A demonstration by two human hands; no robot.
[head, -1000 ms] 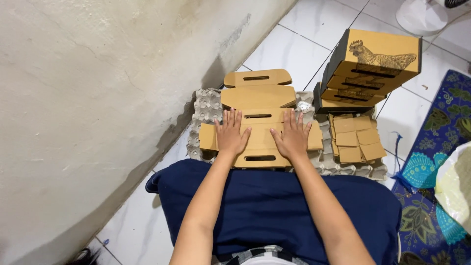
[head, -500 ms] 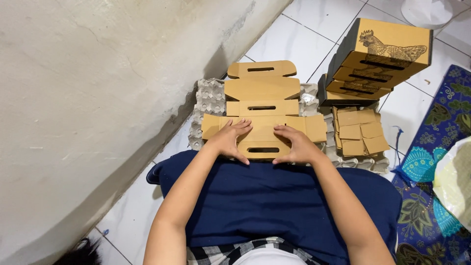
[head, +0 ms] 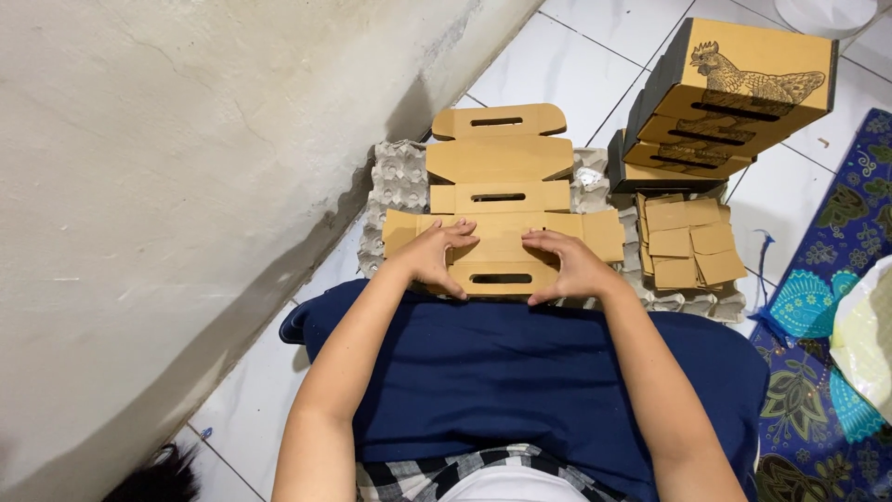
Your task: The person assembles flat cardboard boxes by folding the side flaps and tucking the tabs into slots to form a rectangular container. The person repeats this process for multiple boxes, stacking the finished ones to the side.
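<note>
Left hand [head: 437, 256], right hand [head: 567, 263] pressing flat cardboard box blank [head: 502, 191]; wall [head: 186, 186] close left.

The flat cardboard blank [head: 502, 209] lies on the egg trays [head: 401, 181], just beyond the person's lap. Left hand [head: 435, 258] and right hand [head: 569, 265] rest on its near part. To its right lies a pile of small pieces [head: 689, 244] (also on trays); behind those, stacked boxes [head: 734, 98]. The wall [head: 186, 167] runs along the left.

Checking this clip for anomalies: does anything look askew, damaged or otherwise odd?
Nothing looks damaged or spilled. The flat box blank lies square on egg trays under both hands. Only the printed boxes lean in a tilted stack, and loose card pieces overlap untidily.
</note>
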